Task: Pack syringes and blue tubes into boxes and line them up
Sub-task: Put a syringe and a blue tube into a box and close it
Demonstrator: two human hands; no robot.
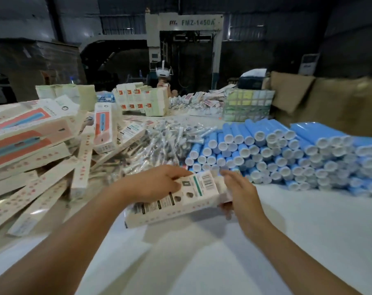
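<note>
Cardboard of this sort is light and fairly stiff along its length but dents under a hard squeeze, so the box (176, 199) is best held by its long edges, not by pressing on its broad printed face. The left hand (157, 184) lies over the top of the box near its far end, fingers curled onto the printed face and gripping it. The right hand (238, 192) is at the box's right end, fingers loosely spread and touching the end flap; whether it pinches the flap I cannot tell. The box hangs tilted just above the white table (223, 252), between the two hands. Whether anything is inside it is hidden.

Just beyond the right hand, blue tubes (276, 150) lie stacked in a long bank, white caps facing the person. They look smooth, rigid and prone to roll, so one should be taken round its middle and lifted off the top of the pile, or its neighbours may slide. Beyond the left hand lies a heap of syringes (159, 141) in clear crinkly wrappers: light, slippery, likely to cling together, best pinched singly at the barrel.

To the left of the left hand is a loose jumble of boxes (38, 150), closed as far as can be seen, not yet lined up. Farther off, another person (163, 77) sits behind more cartons.
</note>
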